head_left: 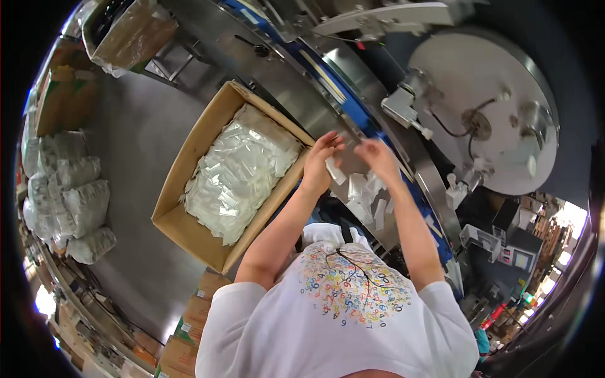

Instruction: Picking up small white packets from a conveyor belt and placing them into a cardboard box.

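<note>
Far left: stacked sacks (79, 201) on the floor, well apart from the work. No hazard from these at present.

Left of centre: open cardboard box (189, 189), filled with small white packets (236, 170). Heaped close to the rim on the right wall; risk of spillage over that wall if disturbed by the forearm passing above it.

Centre: left hand (318, 165), fingers pinched on a white packet (334, 170), held just past the right wall of the box and above the slanted metal surface (302, 107). Grip limited to the fingertips; possible slip if the packet is slick or thin.

Right of centre: right hand (377, 156), fingers curled close to the left hand; contact with a packet probable, but cannot tell for certain from this view. Below both hands, loose packets (365, 198) lying on the surface. Sloped, smooth metal: risk of sliding toward the near edge and dropping to the floor.

Right: blue belt (353, 107) along the surface, then a large round machine disc (485, 107) with brackets and cables. Risk of fingers or a sleeve meeting moving parts if reach extends further right. Risk of a misplaced packet lodging beside the belt.
</note>
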A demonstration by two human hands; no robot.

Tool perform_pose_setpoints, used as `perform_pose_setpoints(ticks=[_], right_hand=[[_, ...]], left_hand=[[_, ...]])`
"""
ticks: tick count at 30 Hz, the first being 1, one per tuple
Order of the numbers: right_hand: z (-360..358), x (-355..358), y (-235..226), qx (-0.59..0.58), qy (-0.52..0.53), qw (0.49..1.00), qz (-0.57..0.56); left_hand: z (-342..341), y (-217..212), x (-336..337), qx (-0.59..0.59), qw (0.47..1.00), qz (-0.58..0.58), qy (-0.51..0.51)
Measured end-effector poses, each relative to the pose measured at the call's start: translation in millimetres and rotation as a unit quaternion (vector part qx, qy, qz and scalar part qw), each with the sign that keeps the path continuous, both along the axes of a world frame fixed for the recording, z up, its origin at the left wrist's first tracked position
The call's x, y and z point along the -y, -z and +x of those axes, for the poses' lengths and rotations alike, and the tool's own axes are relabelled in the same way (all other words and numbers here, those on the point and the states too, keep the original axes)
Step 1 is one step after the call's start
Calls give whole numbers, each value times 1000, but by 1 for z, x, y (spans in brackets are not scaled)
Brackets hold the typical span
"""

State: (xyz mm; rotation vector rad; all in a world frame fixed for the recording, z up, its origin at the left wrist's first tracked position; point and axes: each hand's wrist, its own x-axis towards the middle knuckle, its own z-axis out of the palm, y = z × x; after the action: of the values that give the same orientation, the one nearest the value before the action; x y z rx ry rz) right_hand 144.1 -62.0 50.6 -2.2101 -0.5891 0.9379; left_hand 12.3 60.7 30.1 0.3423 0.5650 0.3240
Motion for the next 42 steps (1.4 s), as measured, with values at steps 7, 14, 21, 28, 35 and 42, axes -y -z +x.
perform_pose_setpoints(ticks=[7, 14, 21, 28, 35, 42], right_hand=[[-19, -13, 12, 71, 139, 984, 91], [34, 40, 19, 361, -19, 932, 8], [45, 21, 2, 149, 174, 973, 16], [-12, -8, -5, 257, -36, 931, -258], [-87, 31, 23, 311, -46, 926, -210], [-5, -23, -2, 274, 89, 955, 77]], left_hand=[[6, -23, -44, -182, 842, 506, -53], [-93, 145, -167, -531, 492, 674, 146], [-80, 145, -179, -537, 409, 618, 404], [-58, 160, -165, -598, 510, 534, 312], [-86, 188, -175, -559, 644, 516, 84], [-120, 85, -170, -433, 861, 213, -162]])
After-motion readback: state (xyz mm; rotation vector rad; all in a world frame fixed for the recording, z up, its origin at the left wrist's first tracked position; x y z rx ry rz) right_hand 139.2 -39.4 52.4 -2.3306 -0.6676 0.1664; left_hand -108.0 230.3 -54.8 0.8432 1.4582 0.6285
